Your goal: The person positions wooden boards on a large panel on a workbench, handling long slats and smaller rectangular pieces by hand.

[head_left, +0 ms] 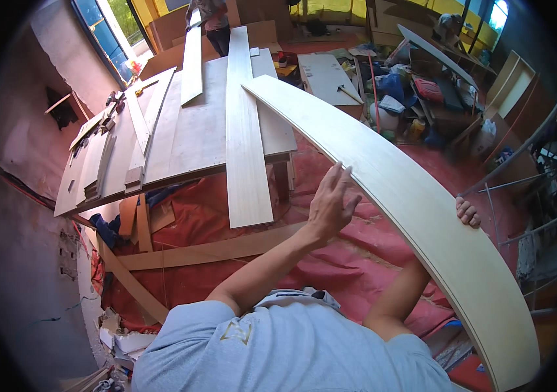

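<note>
A long pale wooden board (422,215) slants from the worktable's right side down past my right side. Underneath it passes my right forearm, and the fingers of my right hand (468,212) curl over its far edge. My left hand (332,202) is open, its fingers stretched out and the tips at the board's near edge; whether they press on it I cannot tell. Another pale board (249,150) lies on the worktable (203,140), its near end jutting past the table's front edge. The held board's far end is close to that board.
A person (213,16) stands behind the worktable at a narrower board (191,65); another person (447,29) bends at the back right. Drills (115,98) and strips lie on the table's left. Red sheeting (193,215) covers the floor, with a brown strip (206,255) across it. Metal framing (520,179) stands right.
</note>
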A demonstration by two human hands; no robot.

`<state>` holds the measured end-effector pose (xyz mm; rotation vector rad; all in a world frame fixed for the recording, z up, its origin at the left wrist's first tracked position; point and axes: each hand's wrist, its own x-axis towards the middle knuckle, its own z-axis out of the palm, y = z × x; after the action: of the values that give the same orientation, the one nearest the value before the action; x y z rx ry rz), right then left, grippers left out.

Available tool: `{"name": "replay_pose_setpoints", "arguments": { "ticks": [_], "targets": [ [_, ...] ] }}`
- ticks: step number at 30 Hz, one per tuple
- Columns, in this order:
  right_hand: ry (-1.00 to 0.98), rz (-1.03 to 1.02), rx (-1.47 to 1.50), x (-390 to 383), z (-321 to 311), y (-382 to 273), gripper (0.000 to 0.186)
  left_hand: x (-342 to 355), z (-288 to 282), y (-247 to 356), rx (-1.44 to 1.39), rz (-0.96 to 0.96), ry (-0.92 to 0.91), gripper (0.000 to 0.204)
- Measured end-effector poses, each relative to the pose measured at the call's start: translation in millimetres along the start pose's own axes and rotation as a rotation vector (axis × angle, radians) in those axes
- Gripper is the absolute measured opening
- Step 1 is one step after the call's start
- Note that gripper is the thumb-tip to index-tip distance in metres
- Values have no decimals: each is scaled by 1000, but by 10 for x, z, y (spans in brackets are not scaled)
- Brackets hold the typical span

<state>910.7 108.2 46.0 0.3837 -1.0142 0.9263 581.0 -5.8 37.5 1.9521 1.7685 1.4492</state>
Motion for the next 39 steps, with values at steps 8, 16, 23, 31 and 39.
{"name": "replay_pose_setpoints", "arguments": {
  "ticks": [8, 16, 23, 31, 39],
  "targets": [
    [-153, 13, 8, -120, 382, 459, 66, -83, 145, 453, -1599, -792, -609, 90],
    [231, 1188, -1107, -1585, 2193, 323, 33, -81, -19, -5, -1789, -1121, -326, 56],
    [-244, 1093, -1421, -1238, 3798, -142, 27, -398, -88, -1024, -1739, -1170, -390, 55],
    [282, 1848, -2152, -1620, 2799, -1370, 62, -505, -503, -1578, -1616, -1133, -488, 53],
    [-30, 1581, -1922, -2394, 2629, -140, 70, 110, -391, -2936, -1416, -1142, -313, 32]
  ]
}}
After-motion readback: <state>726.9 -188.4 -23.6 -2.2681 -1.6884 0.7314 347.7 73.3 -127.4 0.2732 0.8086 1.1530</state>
